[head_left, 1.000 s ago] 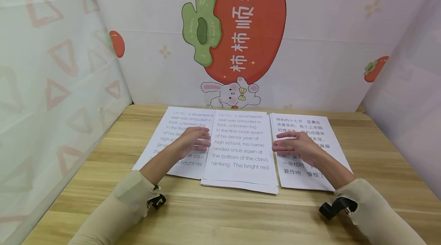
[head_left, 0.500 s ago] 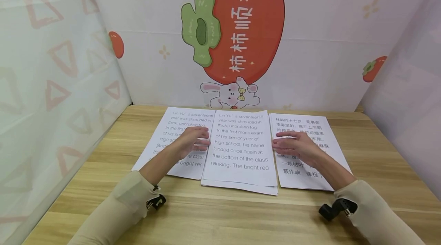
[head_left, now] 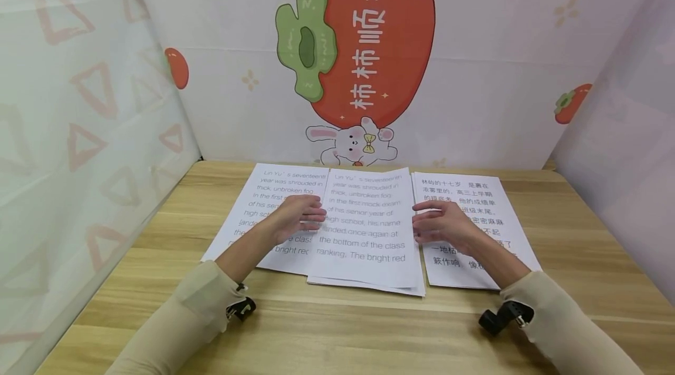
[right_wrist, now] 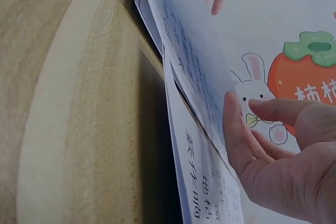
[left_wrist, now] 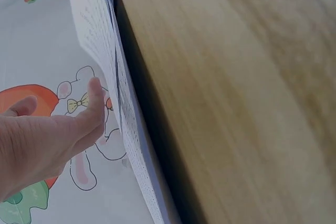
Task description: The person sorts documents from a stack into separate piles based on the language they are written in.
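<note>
Three piles of white printed paper lie side by side. The top sheet [head_left: 366,246] of the middle pile carries large English text and sits askew over the sheets below [head_left: 364,286], its left edge overlapping the left pile [head_left: 253,190]. My right hand [head_left: 445,227] touches its right edge with extended fingers; in the right wrist view that thumb stands apart from the paper. Over the left pile, my left hand [head_left: 290,221] is held with fingers extended near the sheet's left edge; whether they touch it I cannot tell. Chinese text covers the right pile [head_left: 498,205], partly behind my right hand.
The piles lie on a wood-grain table [head_left: 337,328]. A white printed curtain [head_left: 221,111] with a persimmon and a rabbit stands behind, and side curtains flank the table. A black wrist camera [head_left: 241,308] sits under the left sleeve, another [head_left: 498,321] under the right.
My right hand has moved left to the middle pile's edge. The top sheet there has slid left and turned slightly, baring more of the sheets under it. My left hand has barely moved.
</note>
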`<state>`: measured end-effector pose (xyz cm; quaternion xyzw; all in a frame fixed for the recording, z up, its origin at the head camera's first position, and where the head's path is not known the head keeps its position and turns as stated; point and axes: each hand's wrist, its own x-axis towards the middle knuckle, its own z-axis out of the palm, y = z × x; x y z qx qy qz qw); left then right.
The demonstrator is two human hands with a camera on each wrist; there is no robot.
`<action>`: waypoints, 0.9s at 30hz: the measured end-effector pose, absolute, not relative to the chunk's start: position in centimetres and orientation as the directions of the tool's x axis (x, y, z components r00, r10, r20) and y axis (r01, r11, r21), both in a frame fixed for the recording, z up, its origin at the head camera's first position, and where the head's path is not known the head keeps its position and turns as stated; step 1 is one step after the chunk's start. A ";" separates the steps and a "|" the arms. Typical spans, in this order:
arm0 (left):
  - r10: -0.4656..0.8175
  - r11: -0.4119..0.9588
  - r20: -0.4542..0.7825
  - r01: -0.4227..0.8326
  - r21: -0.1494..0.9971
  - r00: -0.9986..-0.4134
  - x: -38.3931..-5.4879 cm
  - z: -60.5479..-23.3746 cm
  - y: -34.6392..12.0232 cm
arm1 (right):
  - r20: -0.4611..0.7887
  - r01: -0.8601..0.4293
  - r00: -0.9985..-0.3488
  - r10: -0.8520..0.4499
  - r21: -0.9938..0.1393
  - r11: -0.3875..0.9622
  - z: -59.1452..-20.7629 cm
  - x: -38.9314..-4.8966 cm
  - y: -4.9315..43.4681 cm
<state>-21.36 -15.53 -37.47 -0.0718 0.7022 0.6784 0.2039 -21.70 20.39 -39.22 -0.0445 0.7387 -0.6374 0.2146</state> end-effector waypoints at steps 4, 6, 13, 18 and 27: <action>0.163 0.073 -0.391 -0.385 0.920 -0.906 -21.3 -37.6 -15.6 | -0.278 0.238 -0.895 -0.349 -0.959 0.154 -39.3 -21.6 20.0; 0.158 0.092 -0.402 -0.392 0.916 -0.902 -21.2 -37.6 -15.7 | -0.282 0.249 -0.893 -0.350 -0.959 0.136 -39.3 -21.6 19.7; 0.159 0.156 -0.426 -0.403 0.902 -0.891 -21.1 -37.6 -15.7 | -0.316 0.283 -0.889 -0.331 -0.948 0.145 -39.4 -21.7 18.8; 0.162 0.157 -0.424 -0.401 0.903 -0.891 -21.1 -37.7 -15.7 | -0.346 0.305 -0.902 -0.260 -0.934 0.183 -38.9 -21.6 18.4; 0.163 0.158 -0.431 -0.408 0.899 -0.887 -21.2 -37.5 -16.0 | -0.374 0.329 -0.902 -0.216 -0.919 0.220 -37.8 -21.5 18.0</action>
